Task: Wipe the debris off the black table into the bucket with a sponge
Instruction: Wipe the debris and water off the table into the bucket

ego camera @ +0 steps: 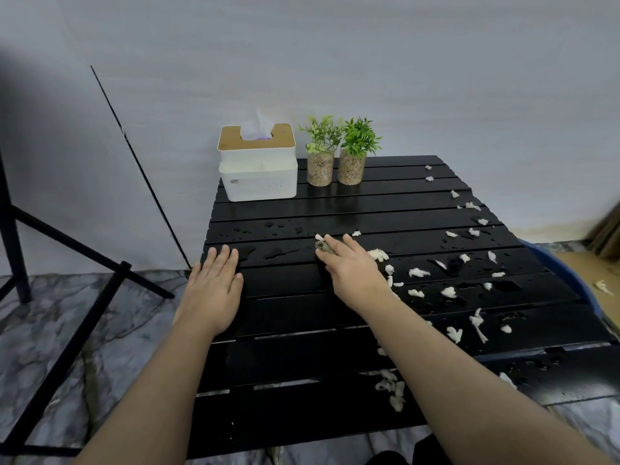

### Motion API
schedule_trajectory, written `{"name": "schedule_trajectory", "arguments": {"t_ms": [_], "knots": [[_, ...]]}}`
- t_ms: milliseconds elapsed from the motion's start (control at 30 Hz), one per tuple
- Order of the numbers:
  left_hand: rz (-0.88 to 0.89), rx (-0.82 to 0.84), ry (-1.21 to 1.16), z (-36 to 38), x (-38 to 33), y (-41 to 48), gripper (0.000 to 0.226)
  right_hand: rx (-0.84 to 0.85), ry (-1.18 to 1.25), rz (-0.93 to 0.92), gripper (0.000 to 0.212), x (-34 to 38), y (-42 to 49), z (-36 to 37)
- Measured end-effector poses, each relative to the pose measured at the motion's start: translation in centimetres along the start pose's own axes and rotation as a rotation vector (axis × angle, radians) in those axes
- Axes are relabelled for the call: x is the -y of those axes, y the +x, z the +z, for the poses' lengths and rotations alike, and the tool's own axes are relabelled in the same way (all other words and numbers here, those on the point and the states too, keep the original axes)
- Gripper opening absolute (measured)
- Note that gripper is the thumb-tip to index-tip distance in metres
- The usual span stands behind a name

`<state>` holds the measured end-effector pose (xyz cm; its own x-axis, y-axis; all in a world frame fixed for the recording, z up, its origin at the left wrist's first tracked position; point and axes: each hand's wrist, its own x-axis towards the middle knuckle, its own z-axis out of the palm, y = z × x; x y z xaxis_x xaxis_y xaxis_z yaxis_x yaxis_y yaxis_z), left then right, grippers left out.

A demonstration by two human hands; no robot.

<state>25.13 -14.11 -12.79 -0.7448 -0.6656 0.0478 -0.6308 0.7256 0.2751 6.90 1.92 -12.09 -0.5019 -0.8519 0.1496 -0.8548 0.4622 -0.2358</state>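
The black slatted table (302,209) is wet, with several white debris scraps (449,292) strewn over its right half and front edge. My right hand (352,273) lies on a greenish sponge (323,246) in the middle of the table, fingers pressing it down; only the sponge's far tip shows past my fingertips. My left hand (214,286) rests flat on the table's left edge, fingers straight. A blue bucket (570,273) sits below the table's right edge, mostly hidden by the tabletop.
A white tissue box with a wooden lid (258,166) and two small potted plants (335,156) stand at the table's back. A black stand's legs (84,263) cross the marble floor on the left. A broom (607,233) leans at the far right.
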Motion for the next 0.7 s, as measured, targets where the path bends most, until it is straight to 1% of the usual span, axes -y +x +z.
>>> {"name": "schedule_trajectory", "arguments": {"t_ms": [67, 133, 200, 233, 300, 367, 433, 500, 567, 600, 700], "knots": [[0.001, 0.001, -0.002, 0.0, 0.0, 0.0, 0.051, -0.035, 0.056, 0.019, 0.048, -0.1, 0.1, -0.4], [0.001, -0.002, -0.006, 0.1, 0.0, 0.1, 0.051, -0.125, 0.164, 0.061, 0.05, 0.5, 0.1, -1.1], [-0.001, -0.008, -0.011, 0.2, 0.1, 0.1, 0.051, -0.227, 0.235, 0.04, 0.053, 2.4, 0.2, -1.5], [-0.002, -0.011, -0.014, 0.2, 0.1, 0.0, 0.051, -0.232, 0.254, 0.002, 0.055, 3.8, 0.2, -1.4], [0.0, -0.012, -0.013, 0.2, 0.2, 0.0, 0.051, -0.132, 0.252, -0.076, 0.055, 6.9, -0.2, -0.5], [0.003, -0.007, -0.012, 0.2, 0.1, 0.0, 0.051, -0.009, 0.146, -0.117, 0.044, 8.6, -0.5, 0.9], [-0.001, -0.006, -0.015, 0.2, 0.1, 0.1, 0.051, 0.048, 0.067, -0.123, 0.036, 8.3, -0.4, 1.4], [-0.004, -0.003, -0.013, 0.2, 0.2, 0.1, 0.051, 0.094, 0.088, -0.146, 0.036, 7.0, -0.1, 1.3], [-0.005, -0.004, -0.015, 0.2, 0.2, 0.0, 0.051, 0.074, 0.089, -0.152, 0.036, 5.6, 0.1, 1.3], [-0.005, -0.007, -0.016, 0.2, 0.1, 0.0, 0.051, 0.038, 0.081, -0.112, 0.037, 4.6, 0.0, 1.2], [-0.005, -0.009, -0.017, 0.0, 0.0, 0.0, 0.051, -0.04, 0.016, 0.081, 0.044, 0.7, -0.4, 0.6]]}}
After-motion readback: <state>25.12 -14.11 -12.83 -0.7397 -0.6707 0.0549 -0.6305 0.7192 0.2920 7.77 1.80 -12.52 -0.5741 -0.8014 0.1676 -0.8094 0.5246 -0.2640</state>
